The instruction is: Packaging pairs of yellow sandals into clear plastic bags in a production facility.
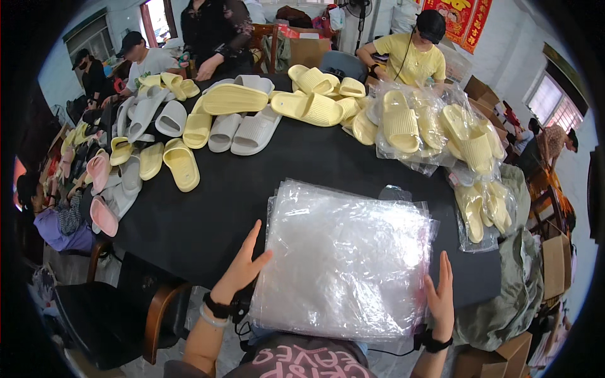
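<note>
Between both hands' fingers [253,242]: bag stack [343,258].

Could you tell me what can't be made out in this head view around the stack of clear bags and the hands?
- Stack of clear plastic bags: the number of bags cannot be counted; the layers blur together.
- Right hand: its thumb is hidden behind the stack's edge.
- Left hand: the fingertips at the stack's edge are hard to separate.
- Bagged yellow slippers: pairs per bag unclear through glare.
</note>
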Tool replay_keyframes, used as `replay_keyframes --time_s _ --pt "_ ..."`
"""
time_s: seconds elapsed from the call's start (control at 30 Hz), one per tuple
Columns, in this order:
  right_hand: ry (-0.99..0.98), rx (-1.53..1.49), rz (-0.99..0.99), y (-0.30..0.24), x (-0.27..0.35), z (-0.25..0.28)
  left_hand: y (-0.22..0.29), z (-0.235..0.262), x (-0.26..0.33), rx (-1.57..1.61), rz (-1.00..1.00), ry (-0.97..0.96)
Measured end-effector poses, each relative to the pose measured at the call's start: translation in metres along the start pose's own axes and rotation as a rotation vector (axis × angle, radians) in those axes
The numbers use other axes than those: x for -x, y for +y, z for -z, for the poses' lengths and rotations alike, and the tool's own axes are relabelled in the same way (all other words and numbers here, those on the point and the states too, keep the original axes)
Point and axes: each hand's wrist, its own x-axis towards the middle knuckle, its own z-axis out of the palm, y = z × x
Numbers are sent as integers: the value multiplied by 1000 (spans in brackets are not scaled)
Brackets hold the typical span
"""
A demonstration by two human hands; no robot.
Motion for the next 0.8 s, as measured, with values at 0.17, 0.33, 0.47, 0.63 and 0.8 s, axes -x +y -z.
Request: replay_keyframes --time_s 0.17,0.33,0.47,0.63,0.8 --pt "-109 -729 -209 63 -39 -40 -23 -10 -30 296 67 -55" --pt "-119 -527 -79 75 -54 -54 -29 -12 -34 273 55 -62" --pt "-178 -390 9 79 -60 -46 -26 -7 -46 161 31 -79" --pt "-196 -353 4 70 -62 -44 -19 -5 -71 18 46 -59" --pt "-102 -445 -20 76 -56 -55 -13 -5 -73 -28 36 -21"
